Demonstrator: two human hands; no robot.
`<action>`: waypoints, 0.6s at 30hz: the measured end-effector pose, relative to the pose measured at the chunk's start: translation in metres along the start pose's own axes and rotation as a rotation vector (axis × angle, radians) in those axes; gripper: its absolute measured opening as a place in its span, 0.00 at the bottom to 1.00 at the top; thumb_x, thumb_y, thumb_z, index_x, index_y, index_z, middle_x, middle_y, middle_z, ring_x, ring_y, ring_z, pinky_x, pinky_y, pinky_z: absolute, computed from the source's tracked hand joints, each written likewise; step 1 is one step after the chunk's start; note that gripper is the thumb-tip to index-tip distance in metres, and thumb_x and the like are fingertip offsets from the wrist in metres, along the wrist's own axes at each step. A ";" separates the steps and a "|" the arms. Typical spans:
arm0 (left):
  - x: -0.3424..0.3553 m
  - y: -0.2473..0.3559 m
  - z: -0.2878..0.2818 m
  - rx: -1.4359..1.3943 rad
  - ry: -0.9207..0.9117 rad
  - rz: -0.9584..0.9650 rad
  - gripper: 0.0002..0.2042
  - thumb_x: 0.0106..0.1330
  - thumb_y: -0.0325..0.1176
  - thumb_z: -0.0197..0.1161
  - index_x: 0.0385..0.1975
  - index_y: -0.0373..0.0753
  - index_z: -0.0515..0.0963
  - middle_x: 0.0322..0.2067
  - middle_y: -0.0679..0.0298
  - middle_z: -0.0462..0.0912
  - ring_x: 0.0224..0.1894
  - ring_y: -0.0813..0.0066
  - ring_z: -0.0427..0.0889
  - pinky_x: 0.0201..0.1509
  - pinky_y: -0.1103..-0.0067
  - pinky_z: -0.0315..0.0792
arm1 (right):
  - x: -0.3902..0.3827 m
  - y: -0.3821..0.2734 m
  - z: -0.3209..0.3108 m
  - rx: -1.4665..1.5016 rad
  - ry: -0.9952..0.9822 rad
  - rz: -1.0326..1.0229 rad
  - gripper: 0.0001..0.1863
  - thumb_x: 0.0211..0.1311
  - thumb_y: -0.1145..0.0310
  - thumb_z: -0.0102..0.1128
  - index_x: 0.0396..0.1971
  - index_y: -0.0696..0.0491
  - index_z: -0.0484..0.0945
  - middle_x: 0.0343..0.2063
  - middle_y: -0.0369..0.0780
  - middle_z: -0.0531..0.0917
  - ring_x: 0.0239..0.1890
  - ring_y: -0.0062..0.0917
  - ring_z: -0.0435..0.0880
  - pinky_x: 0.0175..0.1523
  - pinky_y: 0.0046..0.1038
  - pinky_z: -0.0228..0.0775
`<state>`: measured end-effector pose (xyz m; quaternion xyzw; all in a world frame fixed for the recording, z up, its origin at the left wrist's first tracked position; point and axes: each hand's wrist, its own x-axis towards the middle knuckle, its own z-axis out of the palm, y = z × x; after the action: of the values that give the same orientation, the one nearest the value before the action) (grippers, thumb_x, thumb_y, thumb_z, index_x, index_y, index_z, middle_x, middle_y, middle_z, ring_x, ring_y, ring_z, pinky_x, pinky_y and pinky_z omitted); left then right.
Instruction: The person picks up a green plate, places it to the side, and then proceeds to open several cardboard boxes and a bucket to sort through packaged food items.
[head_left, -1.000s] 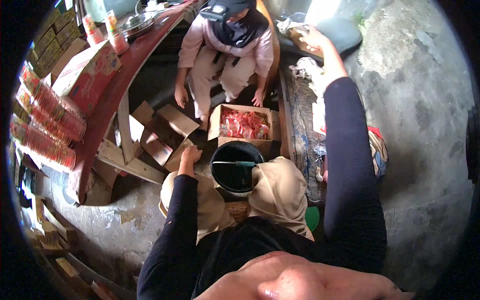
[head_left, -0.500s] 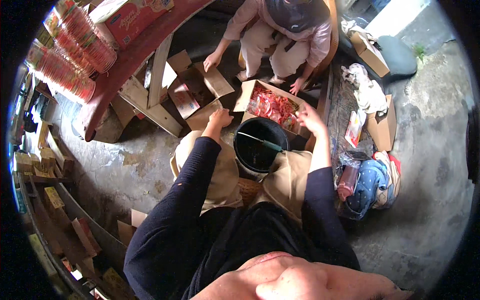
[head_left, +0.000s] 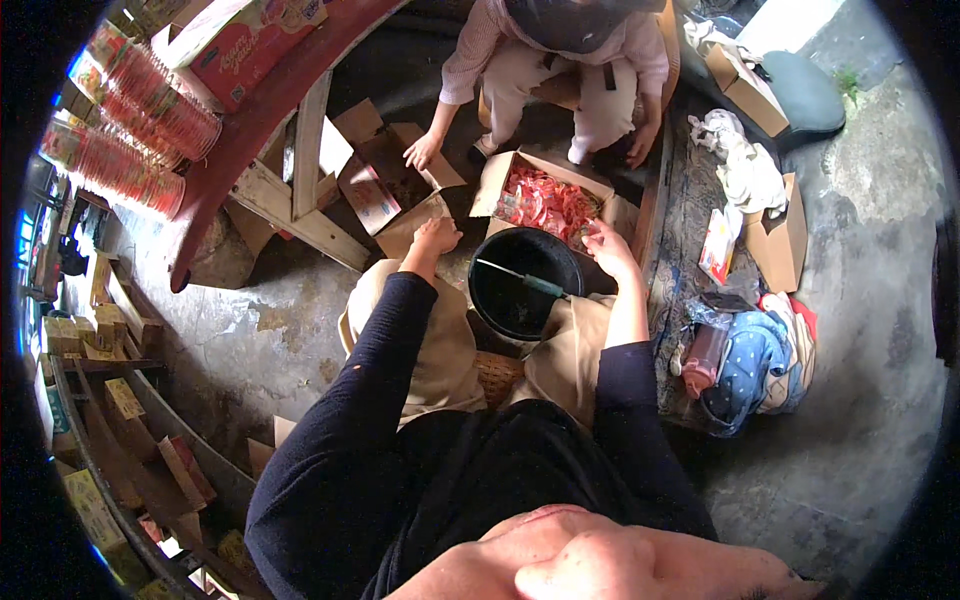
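- Swung down from upper right, my right hand [head_left: 612, 248] is now reaching the carton's [head_left: 492, 184] red packets [head_left: 542, 203].
- Left hand [head_left: 435, 238] is curling beside a cardboard flap [head_left: 408, 232].
- I cannot tell what either's fingers are holding.

Dark, perhaps navy sleeves [head_left: 375, 365], beige trousers [head_left: 437, 345].

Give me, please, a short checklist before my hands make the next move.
1. Box open, with red items showing: ok.
2. Right hand at the near right corner of that box: ok.
3. Right hand's grip on an item: cannot tell, the fingertips are too small.
4. Left hand away from the red items: ok, it is by a flap of another box.
5. Nothing across the bucket: not ok, a green-handled tool lies over it.
6. Co-worker's hands outside the box: ok.
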<state>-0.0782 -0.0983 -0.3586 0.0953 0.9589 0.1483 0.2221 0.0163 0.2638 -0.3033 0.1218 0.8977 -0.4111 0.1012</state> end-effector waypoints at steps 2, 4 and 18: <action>-0.003 -0.006 0.003 0.005 -0.002 -0.014 0.24 0.60 0.50 0.57 0.51 0.42 0.74 0.51 0.54 0.76 0.55 0.56 0.74 0.57 0.67 0.69 | -0.008 -0.015 0.004 -0.032 -0.010 0.001 0.32 0.61 0.64 0.59 0.63 0.56 0.59 0.30 0.38 0.80 0.31 0.20 0.78 0.36 0.23 0.71; -0.002 0.001 0.009 0.007 -0.004 0.020 0.23 0.61 0.50 0.55 0.51 0.40 0.74 0.50 0.52 0.76 0.54 0.53 0.74 0.57 0.66 0.68 | -0.015 -0.019 0.000 -0.054 -0.005 0.022 0.32 0.61 0.63 0.59 0.63 0.55 0.60 0.30 0.39 0.81 0.31 0.21 0.78 0.37 0.24 0.70; -0.015 -0.004 -0.003 0.017 0.019 0.017 0.23 0.60 0.49 0.57 0.50 0.40 0.75 0.51 0.53 0.76 0.55 0.56 0.73 0.57 0.66 0.69 | -0.011 -0.009 -0.001 -0.093 0.013 -0.027 0.29 0.60 0.63 0.59 0.61 0.52 0.64 0.25 0.37 0.81 0.28 0.21 0.77 0.37 0.24 0.69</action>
<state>-0.0670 -0.1065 -0.3513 0.1038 0.9614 0.1431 0.2107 0.0243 0.2577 -0.2932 0.1077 0.9181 -0.3693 0.0957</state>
